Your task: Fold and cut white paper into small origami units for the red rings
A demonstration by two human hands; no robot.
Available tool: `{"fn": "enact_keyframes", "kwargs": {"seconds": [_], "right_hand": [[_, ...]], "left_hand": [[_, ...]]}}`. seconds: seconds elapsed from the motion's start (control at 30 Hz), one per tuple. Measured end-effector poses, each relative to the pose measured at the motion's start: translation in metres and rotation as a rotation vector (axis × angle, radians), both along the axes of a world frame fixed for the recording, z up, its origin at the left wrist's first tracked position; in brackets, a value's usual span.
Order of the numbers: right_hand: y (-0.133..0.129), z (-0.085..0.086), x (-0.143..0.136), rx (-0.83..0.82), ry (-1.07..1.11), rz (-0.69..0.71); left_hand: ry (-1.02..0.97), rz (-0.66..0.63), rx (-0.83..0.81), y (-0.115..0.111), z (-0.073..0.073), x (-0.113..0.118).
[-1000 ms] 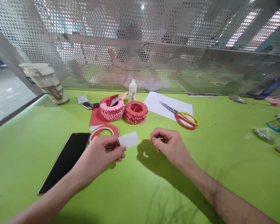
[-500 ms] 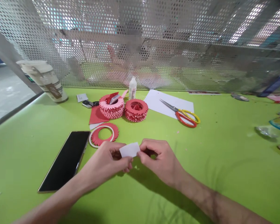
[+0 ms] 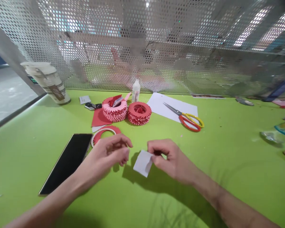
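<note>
A small white paper piece (image 3: 142, 163) hangs tilted from the pinched thumb and forefinger of my right hand (image 3: 167, 158), above the green table. To its left is my left hand (image 3: 112, 151), empty, its fingers curved and apart, not touching the paper. Partly behind my left hand lie a red toothed paper ring and a white ring (image 3: 93, 141). Farther back stand a pink toothed paper ring stack (image 3: 114, 114) and a red one (image 3: 139, 117), side by side.
A black phone (image 3: 66, 163) lies at left, with a cup (image 3: 53, 87) behind it. Scissors (image 3: 190, 122) rest partly on a white sheet (image 3: 156, 103). A white bottle (image 3: 136, 91) stands behind the ring stacks. A perforated metal panel (image 3: 104, 69) borders the table's back.
My left hand has let go of the white paper and moved slightly left. The paper now hangs lower from my right hand, which has shifted a little to the right.
</note>
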State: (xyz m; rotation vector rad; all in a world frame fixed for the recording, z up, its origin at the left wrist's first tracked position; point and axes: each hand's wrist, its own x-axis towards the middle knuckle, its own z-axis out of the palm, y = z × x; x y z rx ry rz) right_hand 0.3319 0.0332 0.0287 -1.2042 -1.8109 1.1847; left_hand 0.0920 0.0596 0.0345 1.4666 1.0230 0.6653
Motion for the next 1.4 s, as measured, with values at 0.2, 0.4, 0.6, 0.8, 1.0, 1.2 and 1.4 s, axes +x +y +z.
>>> {"fn": "enact_keyframes", "kwargs": {"seconds": [0.2,0.4,0.6,0.8,1.0,1.2,1.4], "right_hand": [[-0.005,-0.005,-0.01,-0.012,-0.005,-0.006],[-0.006,-0.015,-0.014,-0.206,0.193,-0.059],[-0.009,-0.023,-0.019,-0.224,0.373,-0.108],[-0.008,-0.023,-0.018,-0.195,0.463,-0.051],[-0.004,-0.027,-0.016,-0.145,0.448,-0.085],[-0.005,-0.03,-0.017,-0.177,0.399,-0.061],[-0.007,-0.032,-0.019,-0.18,0.305,-0.083]], "left_hand": [[0.022,-0.062,-0.091,-0.011,-0.008,0.013],[-0.076,0.047,-0.099,-0.015,-0.015,0.013],[-0.184,0.005,-0.18,-0.017,-0.011,0.016],[-0.314,0.037,-0.188,-0.013,-0.016,0.014],[-0.327,0.033,-0.251,-0.013,-0.017,0.014],[-0.123,0.088,-0.231,-0.01,-0.017,0.018],[0.001,0.126,-0.205,-0.009,-0.018,0.018]]}}
